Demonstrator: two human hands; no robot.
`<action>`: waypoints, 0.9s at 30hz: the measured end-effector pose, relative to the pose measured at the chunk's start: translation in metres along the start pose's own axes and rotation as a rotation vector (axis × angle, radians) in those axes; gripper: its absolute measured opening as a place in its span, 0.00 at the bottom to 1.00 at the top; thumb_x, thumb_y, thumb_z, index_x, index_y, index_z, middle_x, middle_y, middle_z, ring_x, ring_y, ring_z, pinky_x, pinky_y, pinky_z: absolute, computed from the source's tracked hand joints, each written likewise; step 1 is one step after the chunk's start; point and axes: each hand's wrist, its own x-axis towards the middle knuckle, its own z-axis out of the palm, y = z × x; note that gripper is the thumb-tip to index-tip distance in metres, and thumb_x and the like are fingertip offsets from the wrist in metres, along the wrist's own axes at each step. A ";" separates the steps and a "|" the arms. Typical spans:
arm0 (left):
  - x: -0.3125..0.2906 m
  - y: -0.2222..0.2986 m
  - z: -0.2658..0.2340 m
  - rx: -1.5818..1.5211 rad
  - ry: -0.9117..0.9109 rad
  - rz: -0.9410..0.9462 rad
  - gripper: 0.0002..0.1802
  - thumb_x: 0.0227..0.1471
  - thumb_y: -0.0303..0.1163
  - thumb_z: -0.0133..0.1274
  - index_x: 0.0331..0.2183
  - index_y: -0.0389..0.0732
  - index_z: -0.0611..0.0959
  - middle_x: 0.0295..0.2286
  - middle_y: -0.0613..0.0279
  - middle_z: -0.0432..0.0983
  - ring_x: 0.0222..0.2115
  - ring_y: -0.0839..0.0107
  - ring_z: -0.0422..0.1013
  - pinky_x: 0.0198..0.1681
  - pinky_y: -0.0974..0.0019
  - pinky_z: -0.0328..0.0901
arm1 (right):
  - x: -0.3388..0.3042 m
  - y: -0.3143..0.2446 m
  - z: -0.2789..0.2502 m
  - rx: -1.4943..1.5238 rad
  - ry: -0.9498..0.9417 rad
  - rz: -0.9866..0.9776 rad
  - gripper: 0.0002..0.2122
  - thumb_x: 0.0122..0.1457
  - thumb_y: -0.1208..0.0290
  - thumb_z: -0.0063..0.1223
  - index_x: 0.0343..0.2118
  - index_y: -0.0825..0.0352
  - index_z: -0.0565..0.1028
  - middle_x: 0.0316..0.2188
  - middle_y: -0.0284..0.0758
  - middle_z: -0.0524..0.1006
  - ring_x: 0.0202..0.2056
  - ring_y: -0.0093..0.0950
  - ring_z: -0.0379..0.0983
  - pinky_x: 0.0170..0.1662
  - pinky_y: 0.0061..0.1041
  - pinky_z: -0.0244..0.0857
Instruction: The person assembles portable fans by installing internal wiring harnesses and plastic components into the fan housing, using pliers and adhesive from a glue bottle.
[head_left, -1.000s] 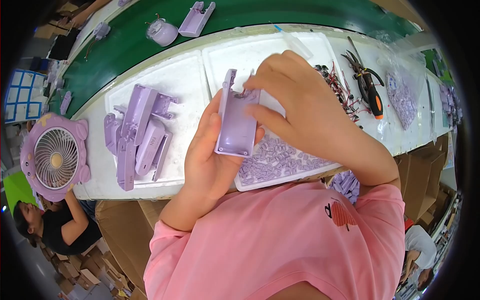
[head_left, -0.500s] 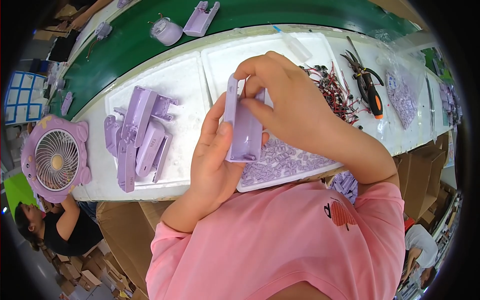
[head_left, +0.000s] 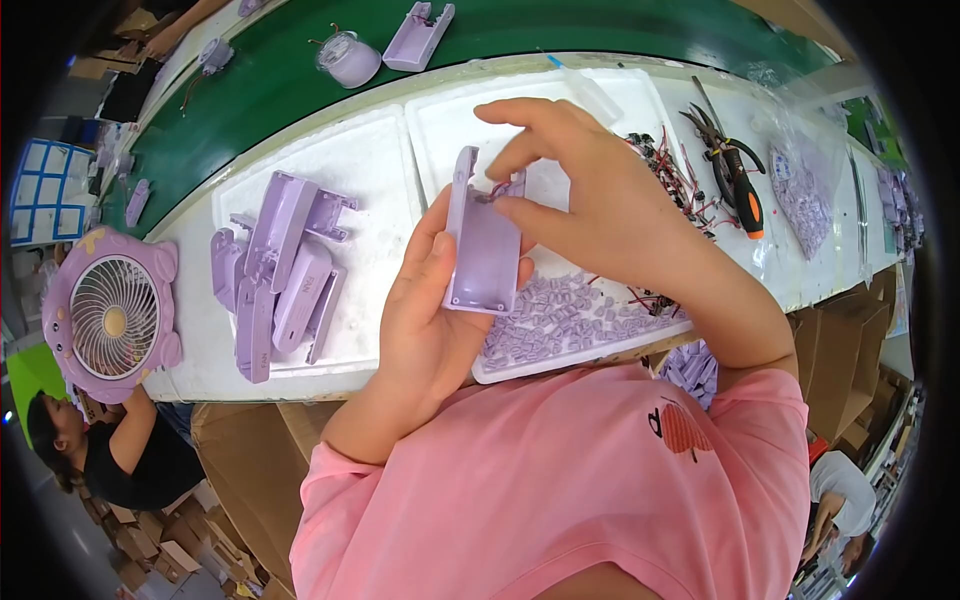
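Note:
My left hand [head_left: 428, 310] is closed around a lilac plastic housing [head_left: 485, 260], a long open shell tilted upright with its hollow side showing. At its upper end sits a small dark part with red wires [head_left: 488, 194]. My right hand [head_left: 575, 170] is over that end, index finger stretched out, thumb and another finger apart beside the wires. Under my hands, a white foam tray [head_left: 545, 371] holds many small lilac pieces [head_left: 560, 318]. A heap of small wired parts with red leads [head_left: 665, 175] lies beyond my right wrist.
More lilac housings [head_left: 285, 265] are piled at the left, near a lilac fan [head_left: 115, 318]. Pliers [head_left: 735, 180] and a bag of lilac pieces [head_left: 803, 205] lie at the right. A green belt [head_left: 280, 85] carries a motor [head_left: 350, 60] and another housing [head_left: 418, 38]. Other people work nearby.
My right fingers have drawn back and spread apart, baring the small wired part in the housing. The housing has shifted slightly left and up. Items on the belt have moved a little right.

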 end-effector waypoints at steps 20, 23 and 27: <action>-0.006 -0.002 0.004 0.179 -0.021 0.072 0.27 0.58 0.35 0.42 0.57 0.42 0.58 0.50 0.56 0.62 0.46 0.63 0.66 0.47 0.57 0.64 | -0.004 -0.005 0.013 -0.154 0.080 -0.132 0.18 0.46 0.79 0.52 0.43 0.67 0.70 0.27 0.37 0.74 0.35 0.39 0.68 0.40 0.36 0.62; -0.003 -0.001 0.000 0.105 -0.081 0.046 0.27 0.58 0.34 0.42 0.57 0.41 0.58 0.49 0.56 0.63 0.44 0.63 0.67 0.46 0.58 0.64 | -0.004 -0.007 0.014 -0.202 0.113 -0.170 0.21 0.45 0.81 0.52 0.46 0.64 0.69 0.24 0.30 0.74 0.33 0.32 0.67 0.40 0.31 0.61; -0.005 -0.004 0.007 0.083 -0.062 0.062 0.26 0.59 0.34 0.42 0.57 0.41 0.57 0.47 0.56 0.65 0.41 0.62 0.68 0.45 0.59 0.63 | -0.003 -0.008 0.012 -0.077 0.111 -0.142 0.18 0.46 0.80 0.51 0.43 0.68 0.70 0.27 0.42 0.72 0.34 0.41 0.67 0.39 0.34 0.63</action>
